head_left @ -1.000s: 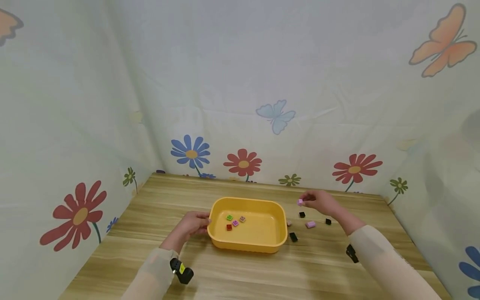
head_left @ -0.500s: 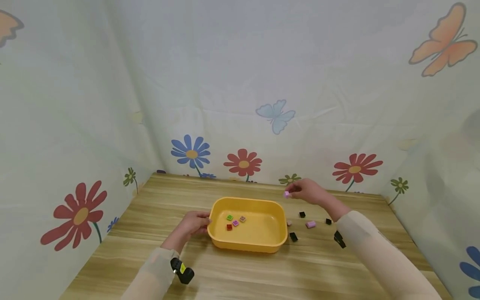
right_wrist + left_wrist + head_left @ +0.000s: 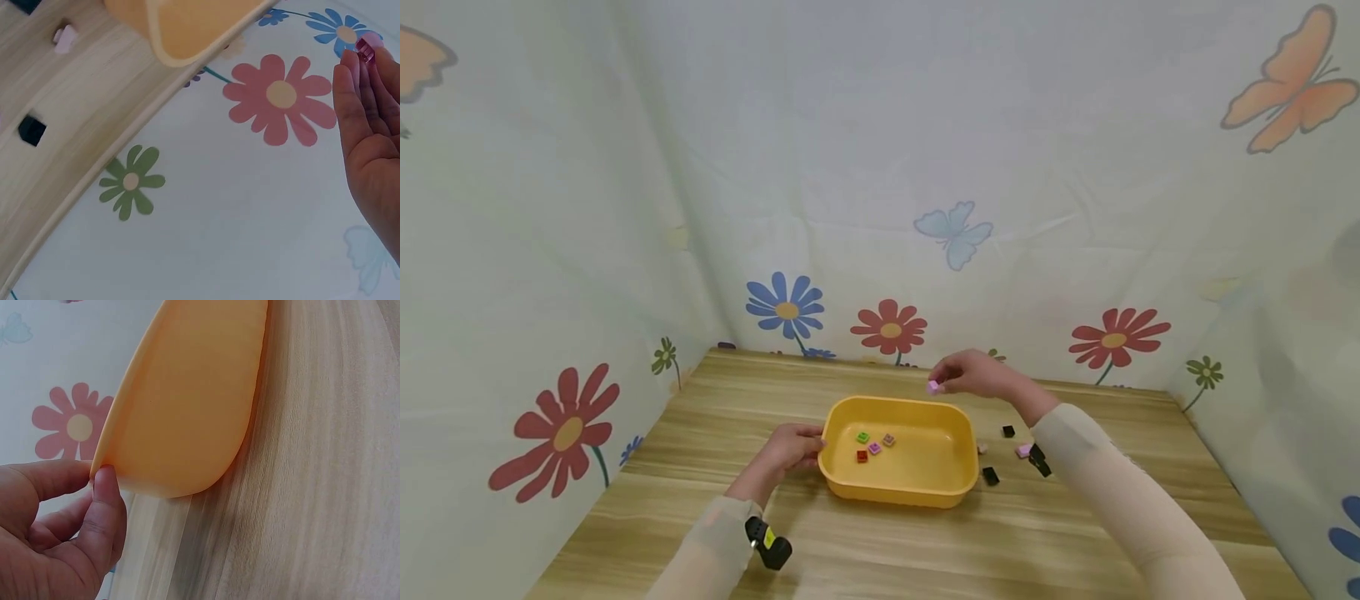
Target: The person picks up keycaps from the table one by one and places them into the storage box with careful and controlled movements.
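Here the right hand (image 3: 976, 374) pinches a pink block (image 3: 933, 387), the yellow tray (image 3: 891, 494) toward its seven o'clock; the left hand (image 3: 786, 448) grips the tray's nine-o'clock end.

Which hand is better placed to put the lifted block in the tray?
Probably the right hand: it pinches the pink block near the far rim of the yellow tray, while the left hand holds the tray's end.

Left hand (image 3: 788, 448) low and pinching, right hand (image 3: 976, 374) higher, also pinching, arms (image 3: 1120, 492) reaching forward
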The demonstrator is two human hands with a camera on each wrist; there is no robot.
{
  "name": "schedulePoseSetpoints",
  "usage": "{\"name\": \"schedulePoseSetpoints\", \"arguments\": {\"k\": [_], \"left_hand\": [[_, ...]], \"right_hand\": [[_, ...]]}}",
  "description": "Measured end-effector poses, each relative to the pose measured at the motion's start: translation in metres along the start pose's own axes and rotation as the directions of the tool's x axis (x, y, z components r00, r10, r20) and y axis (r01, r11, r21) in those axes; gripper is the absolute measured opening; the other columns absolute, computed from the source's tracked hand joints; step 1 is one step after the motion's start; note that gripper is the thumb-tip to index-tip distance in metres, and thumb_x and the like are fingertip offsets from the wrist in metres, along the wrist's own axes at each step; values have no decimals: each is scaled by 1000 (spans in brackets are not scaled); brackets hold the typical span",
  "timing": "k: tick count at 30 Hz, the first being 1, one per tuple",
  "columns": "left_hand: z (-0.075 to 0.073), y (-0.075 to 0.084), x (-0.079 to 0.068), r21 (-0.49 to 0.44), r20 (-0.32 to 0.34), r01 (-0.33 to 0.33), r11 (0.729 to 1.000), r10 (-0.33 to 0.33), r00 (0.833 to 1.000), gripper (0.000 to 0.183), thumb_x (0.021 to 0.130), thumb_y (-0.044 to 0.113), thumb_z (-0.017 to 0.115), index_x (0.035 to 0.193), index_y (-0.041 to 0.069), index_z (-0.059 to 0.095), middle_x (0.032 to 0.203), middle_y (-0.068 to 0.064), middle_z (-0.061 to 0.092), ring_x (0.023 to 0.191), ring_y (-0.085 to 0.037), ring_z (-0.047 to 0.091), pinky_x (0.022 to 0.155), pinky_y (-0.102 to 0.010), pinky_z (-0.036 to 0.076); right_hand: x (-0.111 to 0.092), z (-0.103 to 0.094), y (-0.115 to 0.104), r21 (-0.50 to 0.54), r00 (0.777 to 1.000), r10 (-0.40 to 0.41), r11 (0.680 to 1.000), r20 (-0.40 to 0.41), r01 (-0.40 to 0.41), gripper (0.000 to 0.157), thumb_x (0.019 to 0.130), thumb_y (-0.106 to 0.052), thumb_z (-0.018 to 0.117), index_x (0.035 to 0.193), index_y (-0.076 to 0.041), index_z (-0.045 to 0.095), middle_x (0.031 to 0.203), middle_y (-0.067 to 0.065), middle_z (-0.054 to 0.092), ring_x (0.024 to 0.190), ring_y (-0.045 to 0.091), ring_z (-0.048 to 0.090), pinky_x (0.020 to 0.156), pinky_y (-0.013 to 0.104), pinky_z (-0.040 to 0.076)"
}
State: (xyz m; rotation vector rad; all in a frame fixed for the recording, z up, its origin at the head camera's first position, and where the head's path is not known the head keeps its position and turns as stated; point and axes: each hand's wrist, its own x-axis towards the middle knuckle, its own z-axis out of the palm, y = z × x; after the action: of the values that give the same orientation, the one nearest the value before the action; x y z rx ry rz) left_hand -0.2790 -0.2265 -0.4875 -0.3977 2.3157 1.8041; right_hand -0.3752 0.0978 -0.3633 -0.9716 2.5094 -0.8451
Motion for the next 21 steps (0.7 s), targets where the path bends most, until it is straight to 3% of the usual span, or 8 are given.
{"name": "schedulePoseSetpoints", "arguments": {"k": [11,21], "left_hand": [[-7,-2,2,-51,57,15,999,-12,998,43,97,1,63,135,-16,56,116,-27,72,77,-10,68,71,-23,62],[-9,-4,4,-122,86,16,992,-6,996,42,96,-1,63,133,-19,56,110,-21,76,79,-8,69,74,-22,62]], "right_hand": [[34,10,-20,15,997,-9,1000,80,8,21,99,-12,67,118,-6,73,107,9,73,93,18,63,94,32,60],[65,37,-15,-19,985,-30,999,167,34,19,97,-20,72,113,-10,75,104,3,75,88,12,61,89,26,58]]}}
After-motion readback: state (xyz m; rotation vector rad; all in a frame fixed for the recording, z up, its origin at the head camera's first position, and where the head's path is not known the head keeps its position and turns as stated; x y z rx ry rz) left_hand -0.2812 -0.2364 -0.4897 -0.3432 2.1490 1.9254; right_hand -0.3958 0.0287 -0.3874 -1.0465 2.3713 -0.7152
